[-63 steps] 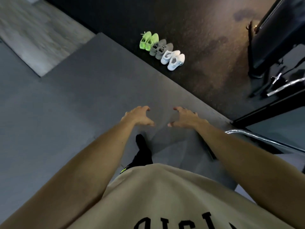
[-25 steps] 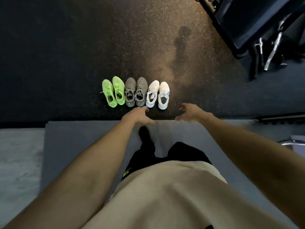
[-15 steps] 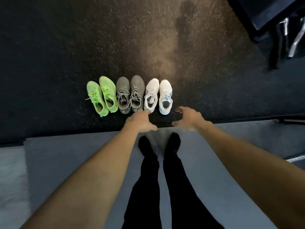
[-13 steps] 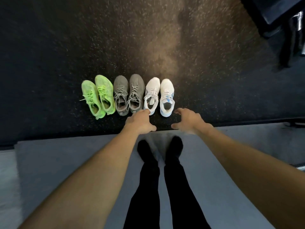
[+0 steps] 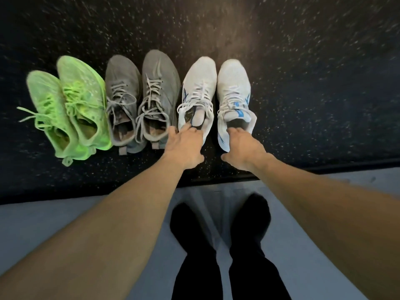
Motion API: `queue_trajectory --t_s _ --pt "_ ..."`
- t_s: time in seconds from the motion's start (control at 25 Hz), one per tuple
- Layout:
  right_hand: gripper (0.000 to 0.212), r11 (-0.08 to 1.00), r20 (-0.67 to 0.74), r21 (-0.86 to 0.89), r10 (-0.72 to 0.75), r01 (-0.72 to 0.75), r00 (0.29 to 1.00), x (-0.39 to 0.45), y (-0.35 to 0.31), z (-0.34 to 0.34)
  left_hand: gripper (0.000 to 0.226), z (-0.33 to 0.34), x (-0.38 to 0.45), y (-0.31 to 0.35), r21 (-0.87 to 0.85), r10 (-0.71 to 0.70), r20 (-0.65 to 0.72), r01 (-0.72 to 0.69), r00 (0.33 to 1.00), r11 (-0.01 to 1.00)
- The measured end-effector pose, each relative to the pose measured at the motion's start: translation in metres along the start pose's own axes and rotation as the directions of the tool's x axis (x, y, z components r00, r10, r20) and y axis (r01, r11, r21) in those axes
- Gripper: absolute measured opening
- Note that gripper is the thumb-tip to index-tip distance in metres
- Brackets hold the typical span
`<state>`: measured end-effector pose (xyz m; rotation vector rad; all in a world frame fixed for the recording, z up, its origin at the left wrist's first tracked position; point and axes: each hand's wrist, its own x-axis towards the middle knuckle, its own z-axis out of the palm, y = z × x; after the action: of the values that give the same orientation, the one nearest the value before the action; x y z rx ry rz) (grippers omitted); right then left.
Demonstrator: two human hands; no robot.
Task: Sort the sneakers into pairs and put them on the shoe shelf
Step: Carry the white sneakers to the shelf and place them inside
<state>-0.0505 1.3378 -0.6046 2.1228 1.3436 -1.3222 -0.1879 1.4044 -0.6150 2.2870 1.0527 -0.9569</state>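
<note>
Three pairs of sneakers stand in a row on the dark speckled floor, toes pointing away from me: a neon green pair (image 5: 69, 105) at the left, a grey pair (image 5: 140, 98) in the middle, a white pair with blue marks at the right. My left hand (image 5: 184, 146) has its fingers inside the heel opening of the left white sneaker (image 5: 198, 92). The fingers of my right hand (image 5: 243, 148) reach into the collar of the right white sneaker (image 5: 233, 87). Both white shoes rest on the floor. No shoe shelf is in view.
I stand on a pale grey mat (image 5: 65, 217) whose edge runs just below the shoes. My two black-clad legs and feet (image 5: 218, 224) are below my hands. The dark rubber floor (image 5: 313, 61) stretches beyond the shoes.
I walked up to the shoe row and bent down. Both hands moved forward from hovering open above the mat edge into the collars of the white sneakers.
</note>
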Motion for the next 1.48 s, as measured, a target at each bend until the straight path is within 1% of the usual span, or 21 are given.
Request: queue_trajectory --t_s 0.12,0.24,0.36,0.48,0.64,0.76,0.84,0.96,1.12,1.2,1.32,1.48 --pt "0.059 0.999 -0.040 -0.046 0.010 -0.012 0.999 0.031 0.013 0.024 0.042 0.024 0.030 -0.004 0.075 -0.020 -0.034 0.023 0.999 0.997" --pt "0.045 0.994 -0.123 -0.113 -0.011 -0.003 0.992 0.048 0.024 0.039 0.030 0.037 0.045 -0.005 0.118 -0.037 -0.111 0.050 0.993 0.992" --pt "0.031 0.992 -0.204 -0.122 -0.065 0.040 0.977 0.046 0.026 0.039 0.020 0.037 0.041 -0.003 0.114 -0.015 -0.193 0.038 0.981 0.993" --pt "0.026 0.993 -0.217 -0.093 -0.095 0.077 0.971 0.022 0.020 0.027 0.018 0.025 0.019 0.003 0.063 0.001 -0.193 0.011 0.981 0.998" --pt "0.022 0.996 -0.215 -0.052 -0.083 0.073 0.973 -0.056 0.002 -0.007 0.019 -0.020 -0.045 0.019 0.031 -0.002 -0.211 0.009 0.977 0.999" --pt "0.022 0.996 -0.212 -0.033 -0.083 0.077 0.974 -0.117 -0.012 -0.040 0.021 -0.065 -0.099 0.028 0.039 0.008 -0.210 0.000 0.978 0.999" --pt "0.020 0.997 -0.217 -0.013 -0.080 0.079 0.973 -0.167 -0.023 -0.072 0.021 -0.107 -0.145 0.035 0.036 0.019 -0.209 -0.012 0.978 0.999" --pt "0.017 0.995 -0.265 0.010 -0.090 0.096 0.960 -0.246 -0.044 -0.122 0.020 -0.172 -0.218 0.043 0.062 0.052 -0.244 -0.038 0.968 0.997" --pt "0.016 0.992 -0.319 0.000 -0.116 0.122 0.940 -0.345 -0.065 -0.178 0.018 -0.244 -0.309 0.056 0.060 0.043 -0.287 -0.027 0.957 0.998" --pt "0.017 0.991 -0.334 -0.020 -0.133 0.135 0.933 -0.398 -0.074 -0.201 0.017 -0.273 -0.361 0.066 0.032 0.024 -0.317 -0.015 0.948 0.999" --pt "0.021 0.988 -0.349 -0.060 -0.156 0.144 0.924 -0.470 -0.084 -0.222 0.019 -0.303 -0.432 0.082 0.022 0.018 -0.372 -0.011 0.928 1.000" --pt "0.026 0.982 -0.362 -0.131 -0.177 0.139 0.915 -0.546 -0.095 -0.231 0.021 -0.310 -0.500 0.096 0.006 0.002 -0.423 0.000 0.906 1.000"
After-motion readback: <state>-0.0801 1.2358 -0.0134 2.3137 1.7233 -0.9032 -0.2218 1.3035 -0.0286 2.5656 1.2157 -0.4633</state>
